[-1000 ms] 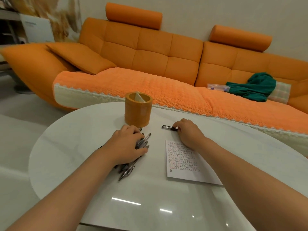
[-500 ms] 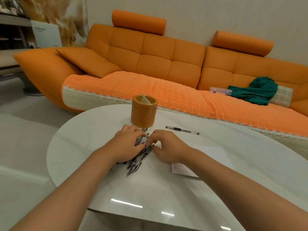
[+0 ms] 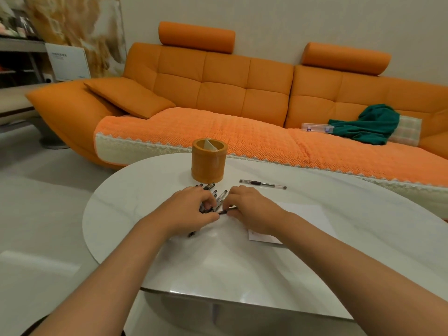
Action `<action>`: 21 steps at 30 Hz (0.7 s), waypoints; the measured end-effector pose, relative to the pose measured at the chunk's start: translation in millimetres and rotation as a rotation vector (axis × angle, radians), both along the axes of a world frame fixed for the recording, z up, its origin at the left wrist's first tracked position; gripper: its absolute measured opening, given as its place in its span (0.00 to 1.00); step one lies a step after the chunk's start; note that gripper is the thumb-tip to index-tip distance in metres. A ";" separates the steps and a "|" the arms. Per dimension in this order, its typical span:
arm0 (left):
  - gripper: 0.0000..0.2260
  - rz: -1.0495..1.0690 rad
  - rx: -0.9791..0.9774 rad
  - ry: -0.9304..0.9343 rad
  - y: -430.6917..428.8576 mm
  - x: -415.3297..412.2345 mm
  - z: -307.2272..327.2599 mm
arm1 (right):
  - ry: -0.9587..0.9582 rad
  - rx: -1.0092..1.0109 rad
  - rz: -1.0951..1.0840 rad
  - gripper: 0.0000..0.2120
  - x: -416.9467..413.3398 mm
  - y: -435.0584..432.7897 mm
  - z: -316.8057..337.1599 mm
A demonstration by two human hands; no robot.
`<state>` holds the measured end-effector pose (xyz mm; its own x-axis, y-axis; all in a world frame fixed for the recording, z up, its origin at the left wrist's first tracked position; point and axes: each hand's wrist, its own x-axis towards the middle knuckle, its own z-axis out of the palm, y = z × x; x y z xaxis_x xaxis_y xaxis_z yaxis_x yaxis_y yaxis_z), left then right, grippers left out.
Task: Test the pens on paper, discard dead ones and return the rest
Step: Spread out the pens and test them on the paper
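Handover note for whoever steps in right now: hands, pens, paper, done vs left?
Left hand: resting on the pen pile, pinning it to the table; no clear grip on any one pen.
Right hand: at the pile's right edge, fingertips pinching one dark pen.
Holder: upright behind the pile, no pens showing in it.
Single pen: lying apart, right of the holder.
Paper: on the table under the right wrist, mostly hidden.
Done: pens are out of the holder, one set aside.
Left: test the pile, bin dead ones, return the rest.
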<state>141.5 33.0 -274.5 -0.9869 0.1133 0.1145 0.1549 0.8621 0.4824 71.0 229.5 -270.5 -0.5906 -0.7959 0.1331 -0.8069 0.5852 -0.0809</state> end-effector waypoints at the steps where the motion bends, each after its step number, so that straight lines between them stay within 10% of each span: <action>1: 0.10 -0.002 0.014 -0.021 1.6 0.1 1.7 | 0.003 -0.026 -0.028 0.08 0.9 5.6 3.1; 11: 0.04 -0.007 0.320 0.028 46.6 -6.2 5.0 | -0.054 -0.054 -0.167 0.21 27.2 37.6 15.2; 16: 0.08 -0.017 0.295 0.053 53.8 -5.5 6.2 | 0.098 -0.006 -0.252 0.12 30.7 47.5 13.3; 21: 0.08 -0.036 0.134 0.064 54.6 -13.7 1.0 | 0.148 0.101 -0.374 0.32 29.1 63.9 4.5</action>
<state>127.8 87.6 -273.5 -0.9727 0.1277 0.1938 0.2187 0.7838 0.5813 100.1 293.3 -266.0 -0.8220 -0.5433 0.1705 -0.5355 0.8394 0.0930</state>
